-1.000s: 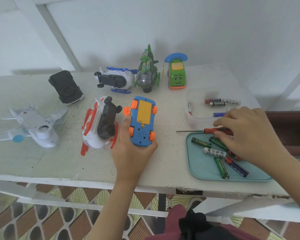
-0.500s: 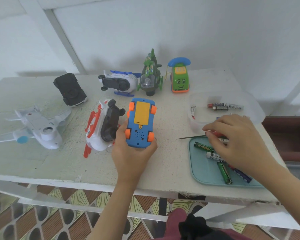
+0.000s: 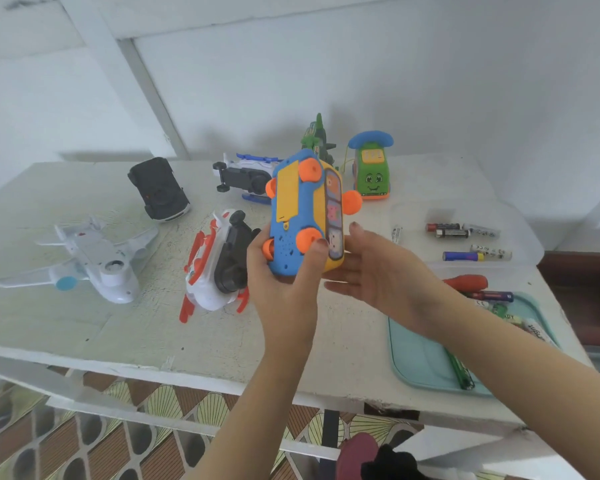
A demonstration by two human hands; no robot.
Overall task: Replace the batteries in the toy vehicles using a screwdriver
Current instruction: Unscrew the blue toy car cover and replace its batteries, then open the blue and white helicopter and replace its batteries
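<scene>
My left hand (image 3: pixel 284 275) grips one glossy blue plastic car (image 3: pixel 302 216), orange-wheeled; right hand (image 3: pixel 381 275) flat-fingered against it; six toys (image 3: pixel 94 258) on bench (image 3: pixel 343 341), screwdriver (image 3: pixel 465 282) at four o'clock

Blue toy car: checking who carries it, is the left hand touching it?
Touching. The head view shows the left hand gripping the blue toy car at its lower end, thumb on an orange wheel.
</scene>
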